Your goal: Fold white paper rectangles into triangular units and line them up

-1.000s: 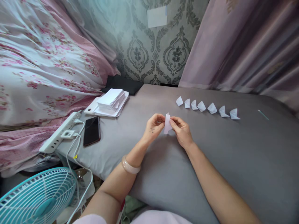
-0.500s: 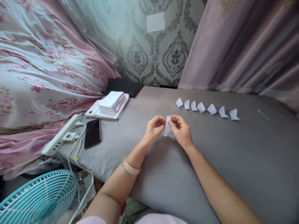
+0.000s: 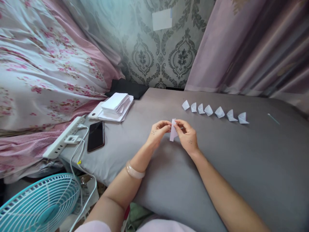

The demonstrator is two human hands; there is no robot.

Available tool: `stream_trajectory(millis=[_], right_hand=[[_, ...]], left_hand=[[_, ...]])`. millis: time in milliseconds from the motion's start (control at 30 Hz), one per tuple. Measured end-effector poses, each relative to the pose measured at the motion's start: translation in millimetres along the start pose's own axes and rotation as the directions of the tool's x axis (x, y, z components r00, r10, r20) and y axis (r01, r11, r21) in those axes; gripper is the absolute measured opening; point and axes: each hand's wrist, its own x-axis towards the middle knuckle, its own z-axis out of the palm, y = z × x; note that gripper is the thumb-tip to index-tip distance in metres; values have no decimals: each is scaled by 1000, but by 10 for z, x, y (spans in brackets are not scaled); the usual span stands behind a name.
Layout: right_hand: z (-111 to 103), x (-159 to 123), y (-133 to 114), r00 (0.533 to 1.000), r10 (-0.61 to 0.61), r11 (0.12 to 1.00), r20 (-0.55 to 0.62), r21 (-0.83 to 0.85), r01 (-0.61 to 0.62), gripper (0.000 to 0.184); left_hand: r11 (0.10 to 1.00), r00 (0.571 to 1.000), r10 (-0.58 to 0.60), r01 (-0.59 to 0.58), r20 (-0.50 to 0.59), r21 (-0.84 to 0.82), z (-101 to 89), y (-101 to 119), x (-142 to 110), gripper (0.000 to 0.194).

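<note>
A small folded piece of white paper [image 3: 173, 131] is held upright between my two hands above the grey-covered surface [image 3: 154, 167]. My left hand [image 3: 158, 131] pinches its left edge between thumb and fingers. On the other side my right hand [image 3: 187, 135] grips it, the thumb pressed on its face near the top. Part of the paper is covered by the right fingers. Beyond my right hand, several folded white paper shapes [image 3: 220, 112] stand in a slanting row.
At the left lie a stack of white paper [image 3: 116, 104], a dark phone [image 3: 96, 136] and a white power strip [image 3: 64, 137] with cables. A teal fan [image 3: 45, 206] stands below the edge. A thin stick [image 3: 273, 119] lies far right, and black cloth [image 3: 129, 88] at the back.
My hands stay on the folded paper and shift it slightly; the right fingers have curled round its upper edge. The view has tilted a little. The row of paper shapes is unchanged.
</note>
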Motion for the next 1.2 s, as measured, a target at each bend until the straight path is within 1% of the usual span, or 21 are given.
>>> stream_trajectory(millis=[167,300,433,533,600,733,833,933,1033,1100,1200], right_hand=[[17,-15,-18,996,-89,993,25,-77,91,19],[31,-19,-9,988,-146,980,41,-130,150,21],[48,-26,-1,983,-174,965,60,-187,182,22],[64,-39,-10,985,-162,965,62,-197,171,21],[72,-44,-21,991,-124,972,48,-194,131,21],[75,-37,-57,1000,-14,986,14,-168,17,24],[66,-16,-85,998,63,991,25,-118,-60,26],[51,8,-107,987,151,988,53,-22,-150,30],[29,31,-138,966,245,965,82,80,-251,33],[14,43,-170,953,286,949,97,111,-296,34],[-2,57,-213,942,320,934,102,133,-331,35]], left_hand=[[1000,998,-8,8,-64,-10,3,-14,14,24],[1000,995,6,-8,-95,-20,9,-24,16,23],[999,994,2,-6,-107,-35,13,-27,8,22],[999,995,-1,-3,-100,-39,20,-28,4,22],[1000,995,17,-19,-97,-25,30,-28,0,23],[995,991,98,-97,-91,15,58,-28,-15,24],[992,988,123,-120,-89,41,69,-30,-27,25],[991,988,129,-126,-81,51,67,-32,-32,25],[989,988,139,-136,-62,52,64,-33,-32,25],[989,989,139,-136,-50,49,65,-32,-33,26],[992,991,126,-124,-40,32,72,-26,-37,26]])
